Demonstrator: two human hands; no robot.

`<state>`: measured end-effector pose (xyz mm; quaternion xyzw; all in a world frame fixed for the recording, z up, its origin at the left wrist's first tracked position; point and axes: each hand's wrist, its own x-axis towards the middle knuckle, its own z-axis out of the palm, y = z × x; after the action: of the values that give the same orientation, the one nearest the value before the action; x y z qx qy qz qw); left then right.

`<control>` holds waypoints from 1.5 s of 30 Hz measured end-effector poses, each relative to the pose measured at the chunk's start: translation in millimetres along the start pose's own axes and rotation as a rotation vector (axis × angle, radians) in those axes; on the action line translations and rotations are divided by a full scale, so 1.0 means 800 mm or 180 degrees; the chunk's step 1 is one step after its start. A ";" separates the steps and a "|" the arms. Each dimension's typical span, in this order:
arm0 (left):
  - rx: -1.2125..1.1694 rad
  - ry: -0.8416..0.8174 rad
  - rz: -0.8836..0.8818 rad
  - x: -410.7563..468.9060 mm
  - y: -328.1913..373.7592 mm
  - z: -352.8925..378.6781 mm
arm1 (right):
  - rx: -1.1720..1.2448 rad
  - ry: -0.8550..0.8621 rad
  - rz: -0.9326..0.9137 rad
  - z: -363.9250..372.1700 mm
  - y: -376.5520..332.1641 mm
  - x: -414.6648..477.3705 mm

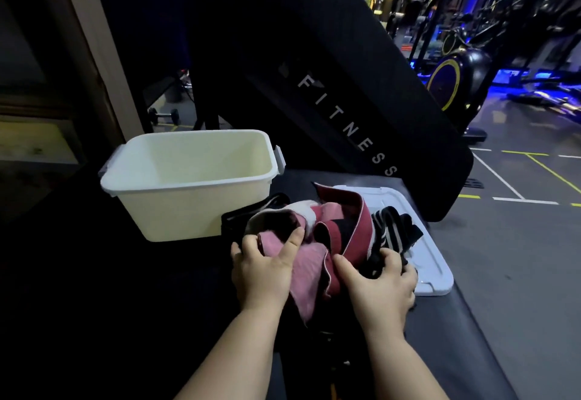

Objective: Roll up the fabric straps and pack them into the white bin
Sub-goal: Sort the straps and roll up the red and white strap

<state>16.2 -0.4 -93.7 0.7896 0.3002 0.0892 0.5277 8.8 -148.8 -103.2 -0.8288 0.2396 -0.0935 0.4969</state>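
A tangle of fabric straps lies on a dark padded surface in front of me. My left hand [262, 269] grips a pink strap [309, 266] at its near end, fingers curled over the fabric. A dark red and black strap [350, 226] loops up behind it. My right hand [379, 284] holds a black and white striped strap [388, 234], thumb pressed against the red one. The white bin [188, 185] stands open and upright to the left, just behind the pile, with nothing visible inside.
The bin's white lid [435, 269] lies flat under the straps' right side. A black slanted pad marked FITNESS [345, 91] rises behind. Gym machines [456, 78] and a grey floor [518, 242] lie to the right; a dumbbell [163, 115] sits far back.
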 end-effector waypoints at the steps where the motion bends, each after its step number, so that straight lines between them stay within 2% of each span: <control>1: -0.0095 -0.0034 0.0095 0.001 -0.004 0.001 | 0.0034 0.0024 -0.0121 0.003 0.003 0.000; 8: -0.0908 -0.0321 0.0406 -0.018 -0.030 0.005 | 0.0737 -0.0157 -0.0666 0.012 0.012 -0.011; 14: -0.1664 -0.0444 0.0825 -0.060 -0.038 -0.036 | 0.1107 -0.0161 -0.0981 0.005 0.006 -0.064; 20: -0.2080 -0.0199 0.0887 -0.067 -0.056 -0.119 | 0.1307 -0.0231 -0.1263 0.032 -0.029 -0.144; 28: -0.2383 0.0208 0.1058 -0.028 -0.076 -0.242 | 0.1645 -0.0422 -0.1709 0.119 -0.105 -0.224; 32: -0.2407 0.0443 0.1290 -0.004 -0.076 -0.287 | 0.1829 -0.0534 -0.1822 0.160 -0.136 -0.244; 36: -0.2353 0.0621 0.1356 0.017 -0.092 -0.295 | 0.1816 -0.0729 -0.1929 0.183 -0.140 -0.243; 42: -0.1669 0.0673 0.1143 0.037 -0.147 -0.252 | 0.1166 -0.1139 -0.1675 0.170 -0.094 -0.209; 45: -0.0662 0.0859 0.0976 0.033 -0.153 -0.250 | 0.0777 -0.1228 -0.1421 0.148 -0.069 -0.193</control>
<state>-100.6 202.9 -121.7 0.7482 0.2337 0.3037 0.5416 -61.5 40.6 -100.7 -0.7976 -0.0599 -0.0693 0.5961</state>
